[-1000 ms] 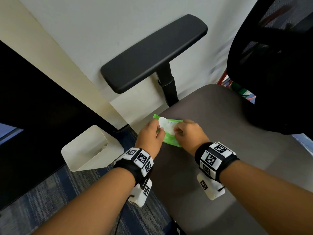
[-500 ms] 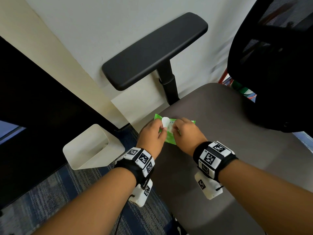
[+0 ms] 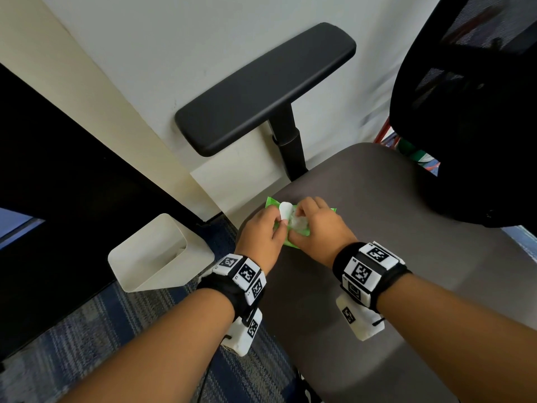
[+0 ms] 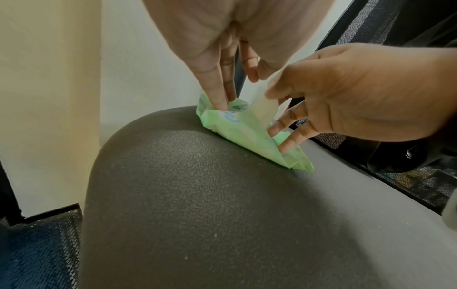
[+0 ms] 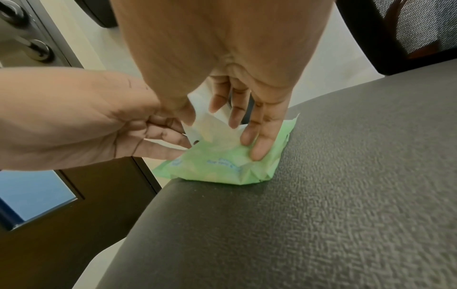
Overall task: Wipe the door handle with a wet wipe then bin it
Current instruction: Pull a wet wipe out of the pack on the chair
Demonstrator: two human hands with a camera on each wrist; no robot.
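Head view: green wipe pack (image 3: pixel 290 238) lies flat at the front left corner of a grey chair seat (image 3: pixel 377 228), both hands upon it. Left hand (image 3: pixel 260 235) pinches the white flap (image 3: pixel 285 212) of the pack between thumb and forefinger and holds it raised off the pack; its other fingers press on the wrapper's left end. Right hand (image 3: pixel 316 228) has its outer fingers flat on the wrapper's right side, while thumb and forefinger are closed on a pale crumpled wipe (image 3: pixel 299 222) at the opening. Left wrist view confirms the flap (image 4: pixel 263 106) stands upright and the pack (image 4: pixel 247 135) rests on the seat. Right wrist view shows the door handle (image 5: pixel 14 25) at the upper left, well apart from the pack. White bin (image 3: pixel 158 254) stands on blue carpet (image 3: pixel 87 330) just left of the seat, beside a dark door (image 3: pixel 58 170). Black armrest (image 3: pixel 261 88) sits beyond the hands.
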